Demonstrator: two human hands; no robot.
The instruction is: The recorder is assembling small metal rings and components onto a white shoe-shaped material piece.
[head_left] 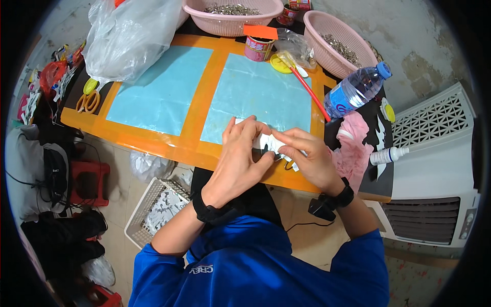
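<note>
At your lower left, a white basket (140,205) is holding grey-marked white pieces (166,210). At the near edge of the table (197,102), your left hand (238,152) is grasping a small white piece (265,141), fingers curled; your right hand (311,155) is pinching it from the right. Beyond, two pink baskets (232,21) are holding metal pieces (231,9).
</note>
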